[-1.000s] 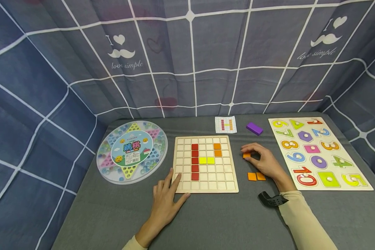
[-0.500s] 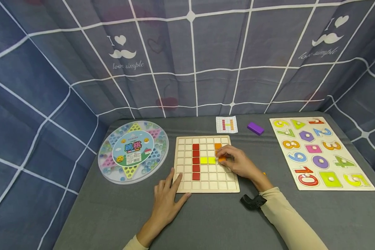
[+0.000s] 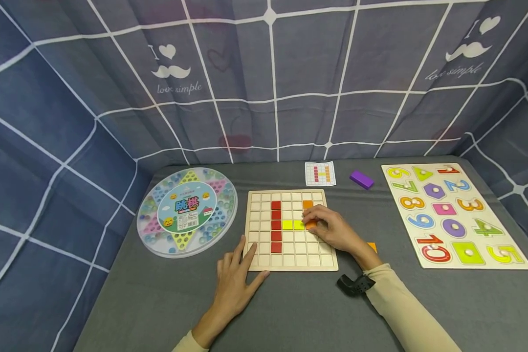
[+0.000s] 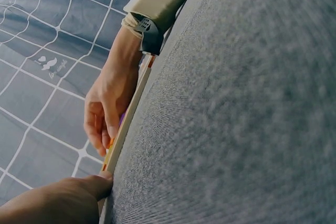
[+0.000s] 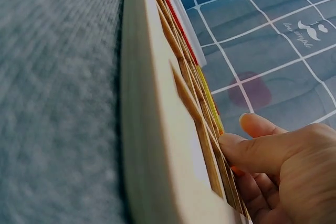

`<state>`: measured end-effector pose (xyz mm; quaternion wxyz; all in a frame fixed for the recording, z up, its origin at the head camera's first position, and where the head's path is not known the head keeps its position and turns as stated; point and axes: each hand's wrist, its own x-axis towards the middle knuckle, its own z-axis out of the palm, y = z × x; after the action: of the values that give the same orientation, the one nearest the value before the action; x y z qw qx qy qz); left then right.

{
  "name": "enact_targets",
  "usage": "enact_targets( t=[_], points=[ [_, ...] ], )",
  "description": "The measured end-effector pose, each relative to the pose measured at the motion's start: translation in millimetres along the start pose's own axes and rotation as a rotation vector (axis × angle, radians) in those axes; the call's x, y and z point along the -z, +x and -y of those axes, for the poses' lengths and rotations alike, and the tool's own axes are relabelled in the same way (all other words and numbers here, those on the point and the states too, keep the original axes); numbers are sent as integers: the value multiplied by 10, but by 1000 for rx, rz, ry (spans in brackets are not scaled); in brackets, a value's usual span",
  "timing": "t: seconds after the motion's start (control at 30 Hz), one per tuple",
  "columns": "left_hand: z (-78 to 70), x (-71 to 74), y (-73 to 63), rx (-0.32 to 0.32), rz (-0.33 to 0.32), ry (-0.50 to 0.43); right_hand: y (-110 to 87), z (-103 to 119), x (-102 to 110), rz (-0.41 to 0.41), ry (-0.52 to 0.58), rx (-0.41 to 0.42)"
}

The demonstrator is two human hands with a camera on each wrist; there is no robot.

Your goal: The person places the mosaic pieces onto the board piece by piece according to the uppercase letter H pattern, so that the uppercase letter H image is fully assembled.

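A wooden grid board (image 3: pixel 259 254) lies on the grey table. On it stand a column of red tiles (image 3: pixel 275 225) and two yellow tiles (image 3: pixel 293 225) in a row beside it. My right hand (image 3: pixel 334 231) pinches an orange tile (image 3: pixel 310 225) at the cell just right of the yellow ones. An orange tile (image 3: pixel 307 204) shows at the top of that column, and the fingers hide what lies below it. My left hand (image 3: pixel 233 281) rests with spread fingers on the board's lower left corner. In the left wrist view its thumb (image 4: pixel 100 184) touches the board's edge.
Beside my right wrist another orange tile (image 3: pixel 372 247) is partly hidden. Behind the board lie a small pattern card (image 3: pixel 320 174) and a purple block (image 3: pixel 362 180). A round Chinese checkers box (image 3: pixel 187 212) is at left, a number puzzle board (image 3: pixel 455 215) at right.
My right hand has carried an orange tile leftward from the table onto the board, and its fingers now stay at the cell beside the yellow tiles. The left hand has stayed in place.
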<state>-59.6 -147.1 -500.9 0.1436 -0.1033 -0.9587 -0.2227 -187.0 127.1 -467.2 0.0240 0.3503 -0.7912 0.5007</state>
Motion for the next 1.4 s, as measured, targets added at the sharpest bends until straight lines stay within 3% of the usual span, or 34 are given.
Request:
enact_targets(
  t=[0.63,1.0,1.4],
  points=[
    [2,14,-1,-10,-6,-3,-13,-93,5,0,80,-27],
    [-8,11,8,-11,-2,-3,4,-46,-6,-78,43,23],
    [-3,12,7,-2,0,-11,10,-36,-7,-52,21,-32]
  ],
)
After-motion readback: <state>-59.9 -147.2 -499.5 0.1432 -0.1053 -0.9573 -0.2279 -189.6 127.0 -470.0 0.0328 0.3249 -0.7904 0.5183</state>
